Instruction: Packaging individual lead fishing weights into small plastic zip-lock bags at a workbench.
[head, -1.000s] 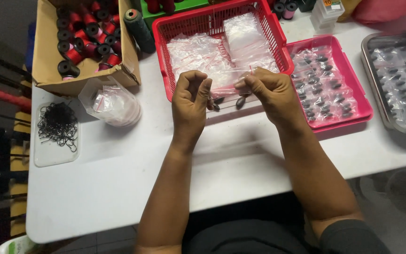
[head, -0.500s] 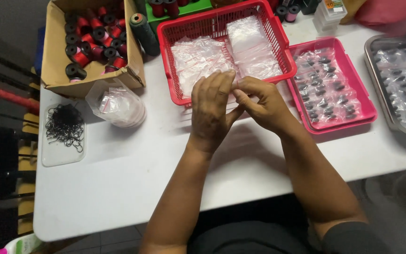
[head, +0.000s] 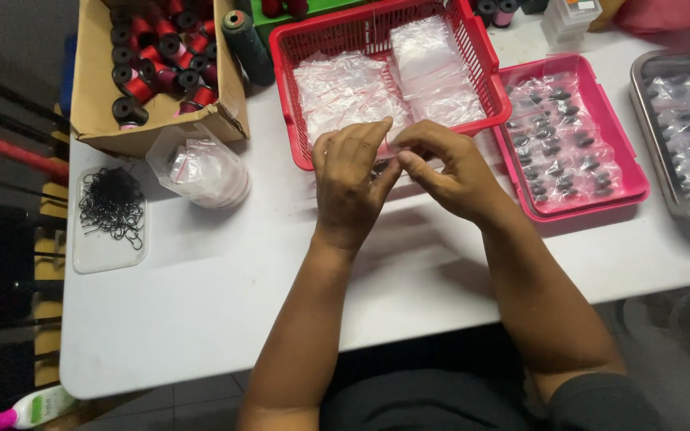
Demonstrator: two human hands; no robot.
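While my forearms cross the near edge of the white tabletop (head: 225,319), a broad bare stretch of it lies open near and to the left. My left hand (head: 350,185) and right hand (head: 450,169) meet just in front of the red basket (head: 297,120), fingertips pinched together on a small clear plastic bag (head: 387,152), thin and glossy, mostly hidden behind my fingers. To the left lie a flat clear tray of black wire hooks (head: 112,206) and a round clear tub (head: 201,169). To the right sits a pink tray (head: 636,179) of filled bags, with a metal tray (head: 655,152) beyond it at the edge. Farther off, the mesh-walled basket holds crinkled clear bags, and a cardboard box (head: 89,88) holds red and black spools.
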